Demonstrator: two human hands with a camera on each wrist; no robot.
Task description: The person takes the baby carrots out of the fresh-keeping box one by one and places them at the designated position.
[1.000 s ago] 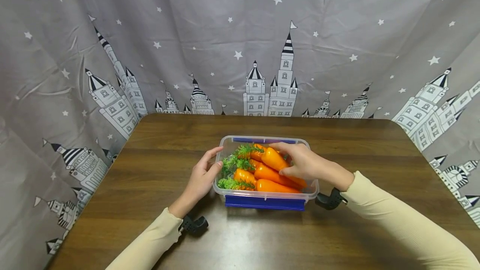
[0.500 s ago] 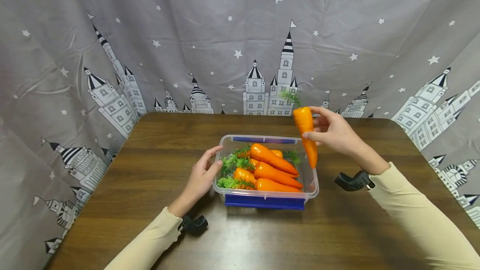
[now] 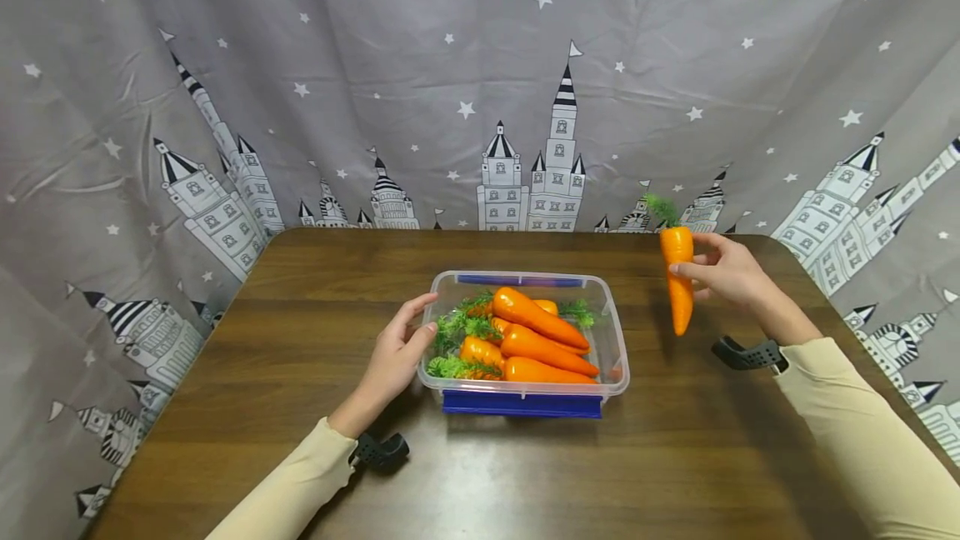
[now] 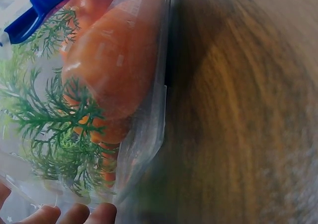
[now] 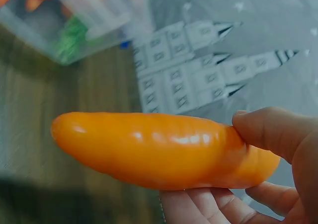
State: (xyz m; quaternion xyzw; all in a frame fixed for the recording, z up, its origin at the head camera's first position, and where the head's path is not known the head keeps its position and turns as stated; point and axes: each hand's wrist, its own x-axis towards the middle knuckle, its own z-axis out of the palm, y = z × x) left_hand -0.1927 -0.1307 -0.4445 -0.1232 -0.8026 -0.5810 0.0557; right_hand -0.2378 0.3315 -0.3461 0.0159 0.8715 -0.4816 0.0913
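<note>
My right hand [image 3: 723,273] pinches an orange carrot [image 3: 678,277] with a green leafy top, held tip down above the right part of the table. In the right wrist view the thumb and fingers grip this carrot [image 5: 164,149] near its thick end. At the middle of the table stands a clear plastic box [image 3: 615,332] with blue clips, and several carrots [image 3: 543,348] with green tops lie in it. My left hand [image 3: 397,348] rests against the box's left side, its fingers at the rim. The left wrist view shows its fingertips [image 4: 102,214] at the box wall.
The brown wooden table [image 3: 525,473] ends at a grey curtain [image 3: 420,65] printed with castles and stars. A blue clip [image 3: 521,403] hangs down along the box's front side. Dark wrist cameras [image 3: 381,452] sit on both wrists.
The right hand has lifted one carrot out of the box and carried it to the right, over the table. The left hand has stayed at the box's left side.
</note>
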